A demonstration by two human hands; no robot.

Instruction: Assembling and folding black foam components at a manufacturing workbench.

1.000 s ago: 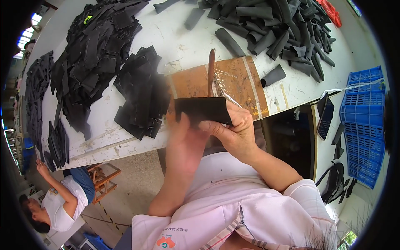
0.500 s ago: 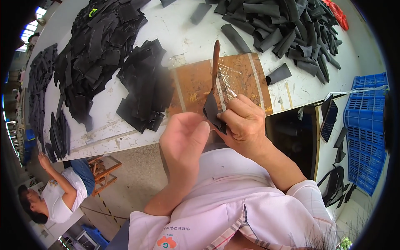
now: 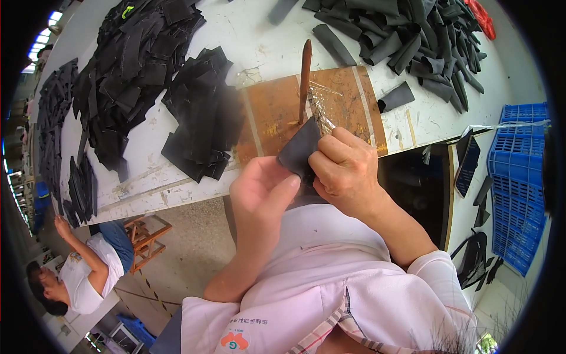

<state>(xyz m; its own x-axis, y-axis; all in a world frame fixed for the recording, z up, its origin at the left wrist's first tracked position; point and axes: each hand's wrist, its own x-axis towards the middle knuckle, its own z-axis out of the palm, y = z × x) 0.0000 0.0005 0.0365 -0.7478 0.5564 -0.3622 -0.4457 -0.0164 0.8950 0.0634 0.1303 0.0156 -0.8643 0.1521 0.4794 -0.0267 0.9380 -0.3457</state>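
Note:
A small dark-grey fabric piece [image 3: 296,154] is held up between my hands, its wide face showing and one corner pointing at the board. My right hand [image 3: 346,164] is closed in a fist-like grip on its right side. At its lower left edge, my left hand [image 3: 259,187] pinches it with the thumb in front and the fingers partly behind. Just beyond the piece stands a slim brown wooden stick [image 3: 305,82], upright on a worn brown board [image 3: 265,121]. Clear plastic film [image 3: 321,106] crosses the board beside the stick.
Flat black pieces lie in a large heap [image 3: 132,71] and a smaller pile [image 3: 203,112] on the white table [image 3: 253,41]. Rolled grey pieces [image 3: 407,47] fill the far right. Blue crates [image 3: 519,177] stand right. A co-worker [image 3: 88,271] sits at far left.
The fabric piece has come away from the lower end of the stick and turned, so more of its face shows. Both hands stay close together, the left one slightly nearer the piece.

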